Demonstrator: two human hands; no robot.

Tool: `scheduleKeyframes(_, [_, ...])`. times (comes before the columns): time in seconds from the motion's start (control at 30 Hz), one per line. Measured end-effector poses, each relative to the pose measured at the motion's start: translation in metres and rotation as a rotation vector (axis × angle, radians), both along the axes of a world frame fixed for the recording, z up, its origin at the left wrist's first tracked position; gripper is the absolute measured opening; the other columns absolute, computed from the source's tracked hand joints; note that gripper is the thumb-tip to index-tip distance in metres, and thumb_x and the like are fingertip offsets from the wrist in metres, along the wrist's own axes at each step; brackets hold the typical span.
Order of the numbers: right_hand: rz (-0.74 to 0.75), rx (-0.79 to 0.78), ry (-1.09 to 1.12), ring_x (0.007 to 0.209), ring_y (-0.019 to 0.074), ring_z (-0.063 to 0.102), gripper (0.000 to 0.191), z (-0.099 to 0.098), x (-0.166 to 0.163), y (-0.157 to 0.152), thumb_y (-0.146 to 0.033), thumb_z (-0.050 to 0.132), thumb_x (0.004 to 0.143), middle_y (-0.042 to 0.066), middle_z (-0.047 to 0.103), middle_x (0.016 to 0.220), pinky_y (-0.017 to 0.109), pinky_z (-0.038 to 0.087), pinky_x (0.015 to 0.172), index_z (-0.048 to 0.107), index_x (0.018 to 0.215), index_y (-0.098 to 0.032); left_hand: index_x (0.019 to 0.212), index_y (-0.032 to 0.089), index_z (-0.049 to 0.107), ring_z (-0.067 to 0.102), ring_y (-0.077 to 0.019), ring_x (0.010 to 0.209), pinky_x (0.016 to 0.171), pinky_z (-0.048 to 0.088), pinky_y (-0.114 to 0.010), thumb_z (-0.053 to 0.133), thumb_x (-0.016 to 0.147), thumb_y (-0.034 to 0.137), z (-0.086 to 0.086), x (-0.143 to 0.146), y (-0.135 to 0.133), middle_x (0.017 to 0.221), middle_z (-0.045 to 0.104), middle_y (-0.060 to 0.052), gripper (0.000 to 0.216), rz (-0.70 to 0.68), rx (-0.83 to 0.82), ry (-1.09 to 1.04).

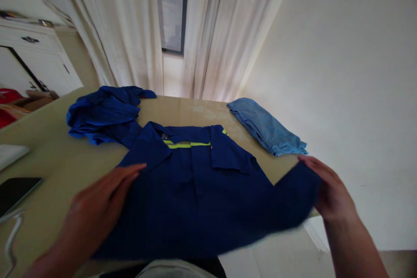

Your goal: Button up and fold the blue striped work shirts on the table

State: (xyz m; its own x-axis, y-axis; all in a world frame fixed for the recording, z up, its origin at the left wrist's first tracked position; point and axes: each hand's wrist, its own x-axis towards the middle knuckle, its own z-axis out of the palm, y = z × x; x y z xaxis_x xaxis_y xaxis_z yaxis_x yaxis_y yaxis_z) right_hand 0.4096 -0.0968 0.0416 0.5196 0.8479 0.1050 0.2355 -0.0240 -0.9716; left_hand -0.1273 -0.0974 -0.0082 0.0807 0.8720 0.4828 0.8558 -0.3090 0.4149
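A dark navy work shirt (192, 191) with a collar and yellow-green reflective strips at the neck lies spread on the table, its collar toward the far side. My left hand (100, 202) is over the shirt's left side, fingers stretched out, with no fabric visibly gripped. At the right, my right hand (330, 191) is closed on a corner of the same shirt, probably a sleeve, holding it raised off the table. The lower part of the shirt hangs over the near edge and is slightly blurred.
On the tan table (182, 110), a crumpled blue garment (104, 115) lies at far left, partly touching the shirt. A folded light-blue garment (265, 124) is at far right. A phone (16, 193) and a white hanger (13, 236) lie at left. A wall (342, 65) stands at right.
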Motion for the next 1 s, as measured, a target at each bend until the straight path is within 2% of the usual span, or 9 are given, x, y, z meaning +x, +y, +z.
scheduleKeyframes(0.1, [0.19,0.006,0.138,0.073,0.0195,0.071,0.032,0.02,-0.023,0.104,-0.045,0.072,0.079,0.009,0.077,0.094,0.029,0.058,0.062,0.072,0.102,-0.022,0.12,0.032,0.07,0.075,-0.0234,0.095,0.093,0.059,-0.04,0.038,0.1,0.05,0.043,0.003,0.075,0.112,0.078,0.003,0.042,0.223,0.047,0.024])
scheduleKeyframes(0.2, [0.278,-0.045,-0.008,0.083,0.0202,0.074,0.026,0.006,-0.041,0.182,-0.042,0.057,0.094,0.012,0.078,0.098,0.031,0.06,0.071,0.067,0.101,-0.02,0.125,0.023,0.067,0.073,-0.026,0.1,0.097,0.055,-0.044,0.032,0.104,0.047,0.055,-0.006,0.144,0.117,0.076,-0.004,0.047,0.279,0.019,0.085])
scheduleKeyframes(0.3, [0.33,-0.19,-0.299,0.086,0.0214,0.074,0.035,-0.03,-0.055,0.228,-0.046,0.051,0.1,0.014,0.078,0.091,0.033,0.06,0.076,0.068,0.101,-0.015,0.135,0.018,0.059,0.071,-0.0296,0.107,0.099,0.053,-0.044,0.036,0.102,0.044,0.026,-0.021,0.2,0.121,0.073,-0.012,0.048,0.296,-0.173,0.142])
scheduleKeyframes(0.43, [0.314,-0.221,-0.585,0.107,0.0289,0.069,0.042,-0.073,-0.063,0.254,-0.036,0.081,0.081,0.019,0.074,0.107,0.042,0.052,0.097,0.069,0.111,-0.008,0.135,0.007,0.056,0.065,-0.0312,0.122,0.109,0.047,-0.039,0.051,0.091,0.049,-0.032,-0.039,0.25,0.129,0.068,-0.02,0.06,0.103,-0.295,0.25])
scheduleKeyframes(0.57, [0.527,-0.132,-0.844,0.134,0.03,0.055,0.064,-0.081,-0.075,0.278,-0.032,0.084,0.077,0.018,0.061,0.142,0.043,0.039,0.114,0.063,0.134,-0.014,0.131,0.012,0.059,0.061,-0.0306,0.128,0.114,0.043,-0.04,0.054,0.085,0.056,-0.054,-0.042,0.273,0.136,0.066,-0.018,0.064,-0.099,-0.346,0.263])
scheduleKeyframes(0.67, [0.797,-0.214,-1.066,0.134,0.0319,0.056,0.079,-0.074,-0.09,0.297,-0.038,0.083,0.079,0.016,0.059,0.147,0.045,0.04,0.113,0.052,0.149,-0.02,0.129,0.013,0.061,0.063,-0.0327,0.125,0.11,0.046,-0.041,0.063,0.079,0.053,-0.048,-0.042,0.28,0.131,0.067,-0.02,0.065,-0.133,-0.428,0.314])
scheduleKeyframes(0.73, [0.863,-0.322,-1.162,0.129,0.0343,0.059,0.084,-0.069,-0.099,0.308,-0.041,0.085,0.076,0.016,0.063,0.141,0.047,0.042,0.108,0.05,0.151,-0.022,0.125,0.015,0.065,0.065,-0.0329,0.12,0.106,0.049,-0.04,0.066,0.078,0.048,-0.04,-0.046,0.284,0.126,0.07,-0.018,0.057,-0.104,-0.475,0.365])
scheduleKeyframes(0.87, [0.774,-0.332,-1.377,0.122,0.035,0.062,0.064,-0.062,-0.11,0.318,-0.038,0.083,0.079,0.014,0.07,0.128,0.048,0.042,0.105,0.063,0.137,-0.022,0.117,0.022,0.07,0.066,-0.0311,0.116,0.103,0.049,-0.04,0.059,0.086,0.043,-0.019,-0.054,0.294,0.121,0.074,-0.01,0.039,-0.103,-0.453,0.415])
scheduleKeyframes(1.0, [0.63,-0.251,-1.426,0.128,0.0345,0.057,0.047,-0.058,-0.133,0.301,-0.022,0.061,0.094,0.019,0.062,0.138,0.05,0.038,0.109,0.06,0.141,-0.016,0.137,0.015,0.06,0.06,-0.0345,0.128,0.109,0.045,-0.046,0.056,0.09,0.037,-0.006,-0.035,0.282,0.139,0.065,-0.017,0.052,0.018,-0.35,0.475])
